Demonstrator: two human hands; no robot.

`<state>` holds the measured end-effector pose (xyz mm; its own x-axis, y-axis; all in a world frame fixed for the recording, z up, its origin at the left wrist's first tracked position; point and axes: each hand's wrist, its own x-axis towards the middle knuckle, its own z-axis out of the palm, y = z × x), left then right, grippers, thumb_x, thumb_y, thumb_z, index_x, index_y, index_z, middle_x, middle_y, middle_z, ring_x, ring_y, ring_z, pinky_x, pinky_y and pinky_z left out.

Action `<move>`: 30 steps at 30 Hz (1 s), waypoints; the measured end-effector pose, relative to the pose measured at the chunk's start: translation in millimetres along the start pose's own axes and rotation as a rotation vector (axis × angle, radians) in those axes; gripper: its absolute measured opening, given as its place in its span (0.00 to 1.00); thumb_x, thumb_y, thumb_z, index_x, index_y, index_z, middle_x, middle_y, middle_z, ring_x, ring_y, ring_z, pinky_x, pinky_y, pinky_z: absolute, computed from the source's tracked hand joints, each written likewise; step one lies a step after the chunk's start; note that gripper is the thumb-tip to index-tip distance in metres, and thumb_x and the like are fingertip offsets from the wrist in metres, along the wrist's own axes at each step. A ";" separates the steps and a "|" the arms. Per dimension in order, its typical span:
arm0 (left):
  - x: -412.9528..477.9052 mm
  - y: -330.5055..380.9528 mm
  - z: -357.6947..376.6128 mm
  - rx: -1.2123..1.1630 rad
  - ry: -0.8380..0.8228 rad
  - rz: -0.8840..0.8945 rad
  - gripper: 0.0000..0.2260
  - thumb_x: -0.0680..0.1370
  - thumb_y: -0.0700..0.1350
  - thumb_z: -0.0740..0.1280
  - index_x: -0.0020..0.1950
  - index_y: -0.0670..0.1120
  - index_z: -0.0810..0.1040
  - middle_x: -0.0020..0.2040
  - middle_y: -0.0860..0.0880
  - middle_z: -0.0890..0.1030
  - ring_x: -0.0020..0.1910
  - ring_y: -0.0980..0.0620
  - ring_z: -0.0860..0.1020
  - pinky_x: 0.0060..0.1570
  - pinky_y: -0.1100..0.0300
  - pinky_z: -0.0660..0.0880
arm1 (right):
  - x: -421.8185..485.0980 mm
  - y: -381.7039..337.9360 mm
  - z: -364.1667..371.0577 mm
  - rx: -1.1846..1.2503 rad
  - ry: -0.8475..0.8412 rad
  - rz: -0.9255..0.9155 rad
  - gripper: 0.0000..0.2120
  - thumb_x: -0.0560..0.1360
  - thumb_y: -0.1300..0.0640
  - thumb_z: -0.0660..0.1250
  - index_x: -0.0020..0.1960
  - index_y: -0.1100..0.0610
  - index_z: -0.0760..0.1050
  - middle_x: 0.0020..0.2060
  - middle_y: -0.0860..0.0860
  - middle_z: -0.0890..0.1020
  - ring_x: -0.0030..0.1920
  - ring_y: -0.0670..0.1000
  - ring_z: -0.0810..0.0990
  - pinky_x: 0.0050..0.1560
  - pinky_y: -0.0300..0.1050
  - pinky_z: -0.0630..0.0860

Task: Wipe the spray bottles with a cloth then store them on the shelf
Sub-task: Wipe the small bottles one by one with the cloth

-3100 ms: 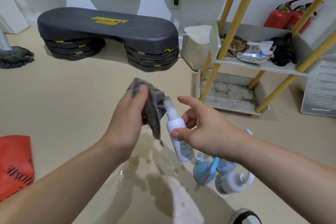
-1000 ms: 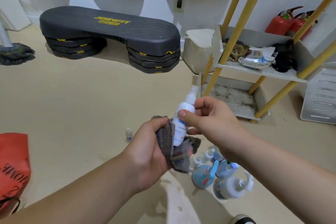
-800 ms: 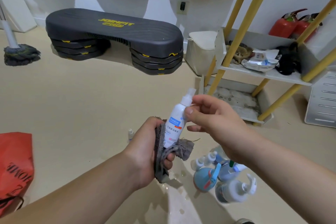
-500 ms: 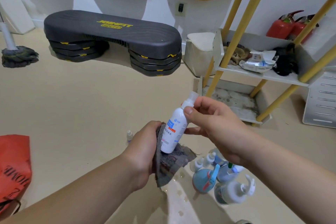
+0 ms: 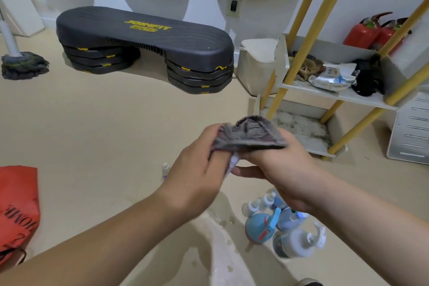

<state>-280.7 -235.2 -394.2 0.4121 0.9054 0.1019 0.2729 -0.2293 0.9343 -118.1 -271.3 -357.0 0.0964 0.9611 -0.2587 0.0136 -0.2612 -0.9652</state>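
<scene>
Half a second ago the bottle stood tilted in plain sight, its base in the cloth and its neck pinched by the right fingers. The grey cloth (image 5: 248, 136) has since come up and over the top. It now drapes like a hood across the gap between the hands and covers most of the bottle (image 5: 232, 163). Only a thin white sliver of the bottle shows below the cloth's edge, between the two hands.

The left hand (image 5: 197, 170) has risen with the cloth. Its fingers are curled and grip the cloth from the left, pressed against the bottle through it. The right hand (image 5: 282, 169) holds the bottle from the right with curled fingers. Its fingertips are hidden under the cloth and its thumb reaches in below to the white sliver.

The other bottles (image 5: 282, 227) stay clustered on the floor under the right wrist. A tiny bottle (image 5: 165, 168) stands just left of the left hand, as before. The shelf (image 5: 296, 87) lies beyond the right hand, well apart from it. The wet patch (image 5: 222, 260) is on the floor below both hands.
</scene>
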 end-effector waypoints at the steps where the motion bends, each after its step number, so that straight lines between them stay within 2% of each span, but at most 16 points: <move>1: 4.6 1.5 -4.3 -0.129 -0.022 -0.168 0.11 0.84 0.47 0.60 0.60 0.55 0.81 0.44 0.57 0.86 0.46 0.51 0.84 0.50 0.56 0.80 | -0.6 -0.4 -1.3 0.009 -0.009 -0.020 0.09 0.80 0.70 0.67 0.56 0.60 0.81 0.46 0.55 0.87 0.44 0.49 0.85 0.58 0.60 0.84; 3: 9.5 3.6 -11.7 -0.421 -0.106 -0.511 0.14 0.85 0.47 0.59 0.60 0.45 0.83 0.48 0.45 0.89 0.50 0.40 0.87 0.59 0.45 0.82 | -2.6 -4.1 -3.7 0.046 -0.068 -0.046 0.07 0.82 0.68 0.66 0.57 0.63 0.80 0.48 0.58 0.85 0.48 0.51 0.84 0.56 0.55 0.85; 4: 9.6 3.4 -15.6 -0.536 -0.130 -0.603 0.16 0.86 0.48 0.59 0.61 0.41 0.84 0.51 0.40 0.88 0.53 0.38 0.87 0.61 0.43 0.81 | -2.8 -6.2 -4.7 0.073 -0.116 -0.051 0.07 0.81 0.67 0.67 0.58 0.64 0.79 0.49 0.58 0.85 0.50 0.53 0.84 0.54 0.52 0.85; 5: 10.4 2.8 -18.6 -0.622 -0.133 -0.644 0.18 0.86 0.49 0.59 0.62 0.40 0.84 0.53 0.37 0.87 0.53 0.37 0.86 0.59 0.44 0.83 | -2.8 -8.2 -5.6 0.106 -0.163 -0.048 0.07 0.80 0.66 0.67 0.58 0.64 0.79 0.50 0.58 0.84 0.51 0.53 0.83 0.53 0.50 0.85; 7: 11.6 1.4 -21.4 -0.725 -0.104 -0.640 0.18 0.86 0.50 0.58 0.60 0.40 0.84 0.53 0.39 0.87 0.51 0.39 0.87 0.52 0.49 0.84 | -2.0 -9.9 -7.4 0.162 -0.203 -0.021 0.08 0.81 0.68 0.65 0.59 0.62 0.79 0.54 0.60 0.85 0.52 0.54 0.83 0.54 0.49 0.83; 11: 11.0 4.8 -22.7 -0.677 -0.079 -0.636 0.17 0.86 0.53 0.61 0.59 0.45 0.85 0.54 0.45 0.88 0.53 0.44 0.87 0.60 0.48 0.80 | 0.5 -8.5 -8.8 0.165 -0.176 0.014 0.12 0.83 0.69 0.60 0.60 0.60 0.79 0.61 0.60 0.85 0.55 0.52 0.84 0.57 0.47 0.81; 13: 8.9 14.4 -20.8 -0.598 -0.078 -0.622 0.17 0.86 0.53 0.60 0.60 0.45 0.85 0.52 0.44 0.88 0.52 0.45 0.87 0.54 0.52 0.81 | 1.5 -7.5 -8.5 0.185 -0.154 0.036 0.11 0.83 0.68 0.61 0.60 0.60 0.79 0.60 0.60 0.85 0.53 0.52 0.84 0.55 0.47 0.82; 15: 0.3 24.2 -14.7 -0.354 -0.013 -0.490 0.16 0.86 0.54 0.59 0.57 0.48 0.83 0.49 0.46 0.88 0.48 0.47 0.87 0.46 0.56 0.81 | 2.5 -5.9 -8.0 0.172 -0.118 0.053 0.10 0.83 0.67 0.61 0.58 0.59 0.80 0.54 0.60 0.86 0.51 0.51 0.84 0.52 0.46 0.82; 17: -10.8 25.9 -8.2 -0.092 0.063 -0.262 0.14 0.84 0.61 0.58 0.51 0.56 0.79 0.44 0.55 0.84 0.46 0.52 0.82 0.48 0.52 0.76 | 2.9 -2.8 -8.0 0.136 -0.077 0.063 0.09 0.83 0.66 0.62 0.56 0.60 0.80 0.46 0.56 0.85 0.49 0.51 0.83 0.50 0.46 0.82; 18: -14.7 25.0 -4.9 -0.066 0.043 -0.209 0.14 0.83 0.63 0.56 0.48 0.60 0.77 0.42 0.59 0.82 0.45 0.55 0.80 0.50 0.51 0.73 | 3.1 -1.6 -8.2 0.125 -0.056 0.069 0.08 0.84 0.65 0.62 0.56 0.61 0.81 0.45 0.55 0.85 0.48 0.51 0.83 0.50 0.46 0.82; 20: -15.4 25.2 -3.3 -0.146 -0.005 -0.309 0.19 0.82 0.69 0.51 0.51 0.65 0.79 0.49 0.63 0.83 0.52 0.60 0.80 0.58 0.52 0.71 | 2.9 0.4 -8.7 0.116 -0.016 0.082 0.08 0.84 0.65 0.63 0.55 0.61 0.81 0.45 0.56 0.84 0.48 0.52 0.83 0.49 0.46 0.82; 22: -7.9 25.6 -7.3 -0.289 -0.016 -0.525 0.31 0.79 0.76 0.45 0.58 0.63 0.83 0.57 0.59 0.86 0.60 0.57 0.82 0.70 0.51 0.69 | 3.1 0.4 -8.2 0.116 0.004 0.088 0.09 0.83 0.65 0.63 0.53 0.59 0.81 0.44 0.55 0.84 0.47 0.52 0.82 0.49 0.46 0.82; 23: -4.6 25.7 -10.3 -0.374 -0.008 -0.601 0.33 0.79 0.75 0.46 0.60 0.60 0.84 0.57 0.57 0.87 0.60 0.54 0.84 0.72 0.48 0.70 | 3.6 -0.5 -7.7 0.118 0.005 0.091 0.09 0.83 0.65 0.63 0.53 0.59 0.81 0.44 0.54 0.84 0.47 0.52 0.82 0.48 0.46 0.82; 25: -1.5 30.1 -14.6 -0.542 0.070 -0.673 0.28 0.84 0.67 0.53 0.58 0.52 0.86 0.52 0.53 0.89 0.55 0.51 0.86 0.70 0.46 0.75 | 3.6 -2.0 -6.8 0.125 -0.009 0.094 0.08 0.84 0.65 0.63 0.53 0.59 0.81 0.44 0.55 0.83 0.47 0.51 0.83 0.47 0.45 0.82; 28: -1.5 28.9 -15.6 -0.640 0.130 -0.647 0.14 0.85 0.52 0.64 0.57 0.46 0.86 0.50 0.48 0.89 0.51 0.49 0.87 0.63 0.47 0.80 | 2.8 -3.4 -5.1 0.157 -0.029 0.091 0.08 0.84 0.65 0.63 0.55 0.60 0.81 0.45 0.55 0.83 0.48 0.51 0.83 0.46 0.44 0.83; 30: 0.1 28.3 -16.5 -0.680 0.125 -0.623 0.11 0.83 0.48 0.67 0.59 0.45 0.86 0.49 0.48 0.89 0.49 0.50 0.87 0.59 0.48 0.81 | 2.9 -3.4 -4.2 0.169 -0.025 0.090 0.08 0.84 0.65 0.63 0.55 0.60 0.81 0.44 0.54 0.83 0.48 0.51 0.83 0.46 0.44 0.83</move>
<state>-287.3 -235.7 -362.1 0.2552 0.8357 -0.4863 -0.1709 0.5341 0.8280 -113.7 -268.0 -354.3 0.0653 0.9369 -0.3434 -0.1618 -0.3297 -0.9301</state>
